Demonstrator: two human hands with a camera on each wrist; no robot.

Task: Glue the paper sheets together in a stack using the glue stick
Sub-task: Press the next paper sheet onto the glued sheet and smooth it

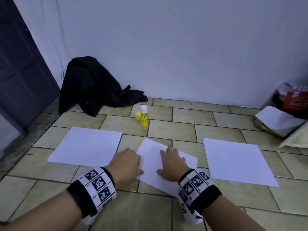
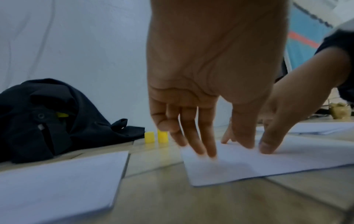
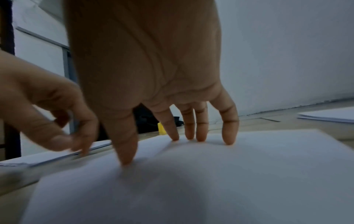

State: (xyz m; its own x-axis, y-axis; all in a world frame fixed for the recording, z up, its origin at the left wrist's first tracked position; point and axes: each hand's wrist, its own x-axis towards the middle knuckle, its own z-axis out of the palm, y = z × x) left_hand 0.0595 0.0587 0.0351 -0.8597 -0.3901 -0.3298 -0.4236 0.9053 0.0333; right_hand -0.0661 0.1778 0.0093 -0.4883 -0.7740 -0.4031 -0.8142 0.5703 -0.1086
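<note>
The right hand [image 1: 172,164] presses straight fingers flat on the skewed white paper sheet [image 1: 155,165] between two white paper stacks [image 1: 86,144] [image 1: 236,160], the left hand [image 1: 126,161] fingering its edge, while the uncapped yellow glue stick [image 1: 143,116] stands beyond, beside a crumpled black cloth [image 1: 93,85].

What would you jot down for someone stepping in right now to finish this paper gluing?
Left hand: open, fingertips at the left edge of the middle sheet.
Right hand: open, fingers spread and pressing on that sheet.
Glue stick stands uncapped on the tiles beyond the sheet, its yellow cap beside it.
Left paper pile and right paper pile lie flat on either side.
Done: cap off, one sheet laid out; whether it has glue on it cannot be seen.
Left: glue and stack the remaining sheets.
</note>
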